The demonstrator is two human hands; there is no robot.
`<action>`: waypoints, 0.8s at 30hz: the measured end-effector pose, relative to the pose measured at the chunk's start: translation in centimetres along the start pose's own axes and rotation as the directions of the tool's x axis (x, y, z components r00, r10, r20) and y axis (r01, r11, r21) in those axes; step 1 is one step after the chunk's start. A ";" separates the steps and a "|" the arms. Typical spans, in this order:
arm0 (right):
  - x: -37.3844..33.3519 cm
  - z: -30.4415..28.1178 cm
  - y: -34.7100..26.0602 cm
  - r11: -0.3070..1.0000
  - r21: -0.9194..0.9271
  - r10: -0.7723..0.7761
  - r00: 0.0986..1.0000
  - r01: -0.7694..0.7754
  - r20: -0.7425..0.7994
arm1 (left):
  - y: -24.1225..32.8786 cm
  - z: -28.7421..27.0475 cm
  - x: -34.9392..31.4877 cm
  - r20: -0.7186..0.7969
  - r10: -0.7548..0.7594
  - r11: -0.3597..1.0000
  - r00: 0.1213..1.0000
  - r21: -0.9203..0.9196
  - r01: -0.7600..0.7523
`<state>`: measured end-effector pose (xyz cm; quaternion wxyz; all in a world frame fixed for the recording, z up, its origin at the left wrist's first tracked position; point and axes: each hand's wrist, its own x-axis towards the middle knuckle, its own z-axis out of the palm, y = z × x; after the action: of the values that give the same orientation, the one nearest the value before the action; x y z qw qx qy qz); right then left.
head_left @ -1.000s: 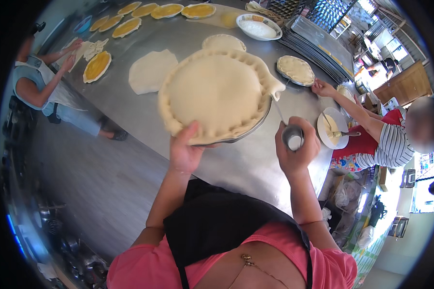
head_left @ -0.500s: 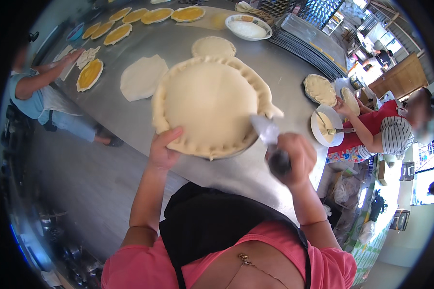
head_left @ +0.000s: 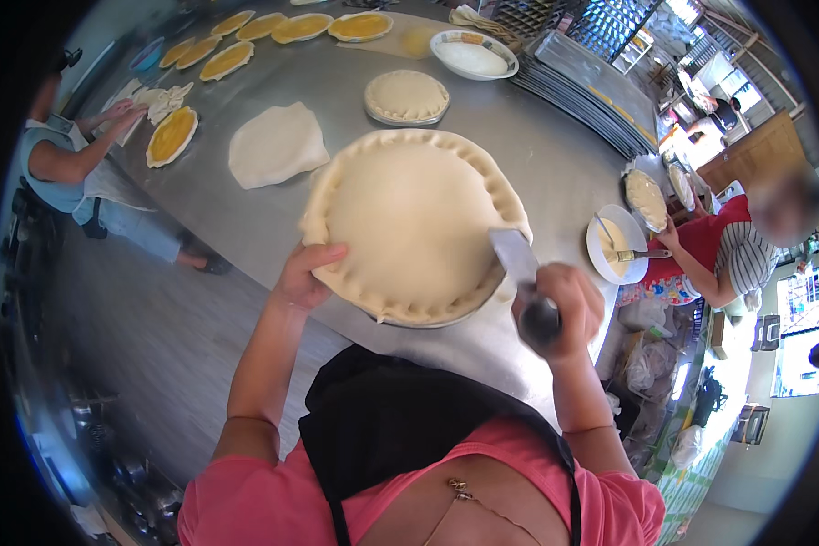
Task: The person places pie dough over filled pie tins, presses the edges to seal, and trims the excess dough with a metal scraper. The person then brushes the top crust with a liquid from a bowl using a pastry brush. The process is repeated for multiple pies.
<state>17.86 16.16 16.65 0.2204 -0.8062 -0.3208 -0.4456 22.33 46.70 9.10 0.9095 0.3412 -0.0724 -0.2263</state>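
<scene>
My left hand (head_left: pixel 308 276) grips the lower left rim of a large unbaked pie (head_left: pixel 409 232), thumb on top of the dough and fingers underneath. The pie is held up above the steel table, its pale top crust crimped all round and slightly tilted. In my right hand (head_left: pixel 569 309) is a scraper (head_left: pixel 516 255) with a broad metal blade and a dark handle. Its blade meets the pie's right edge, where a bit of dough hangs below the rim. A smaller crimped pie (head_left: pixel 407 96) and a flat dough sheet (head_left: pixel 278 146) lie beyond.
On the steel table (head_left: pixel 218 200) several yellow-filled pies (head_left: pixel 173 136) stand at the left and back. Behind are a bowl of white powder (head_left: pixel 473 56) and stacked trays (head_left: pixel 582 100). At right, a co-worker (head_left: pixel 701 246) holds a pie near a bowl with a brush (head_left: pixel 614 244); another works left.
The large pie has come nearer to me, uncovering more of the small pie. The scraper has shifted along the rim toward me. The right co-worker's pie has moved away from the bowl.
</scene>
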 end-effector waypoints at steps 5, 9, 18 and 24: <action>-0.5 -0.3 0.8 0.979 -0.053 0.200 0.973 -0.195 0.114 | 0.3 -1.5 0.6 0.114 -0.047 0.998 0.992 0.036 0.043; -2.1 -0.7 1.2 0.999 0.008 0.049 0.998 -0.049 0.026 | 0.2 -2.7 0.7 0.085 -0.042 0.990 0.995 -0.127 0.053; -13.7 0.4 3.7 0.773 -0.345 0.626 0.729 -0.533 0.277 | 0.0 -4.9 1.7 0.069 0.009 0.989 0.998 -0.147 0.002; -14.6 3.6 3.5 0.786 -0.348 0.614 0.583 -0.510 0.532 | -0.7 -4.7 4.7 0.088 0.007 0.990 0.996 -0.141 0.006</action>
<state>16.66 11.35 1.99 0.1675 -0.9800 -0.0658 -0.0854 27.62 46.80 4.98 0.9273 0.2657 -0.0966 -0.2455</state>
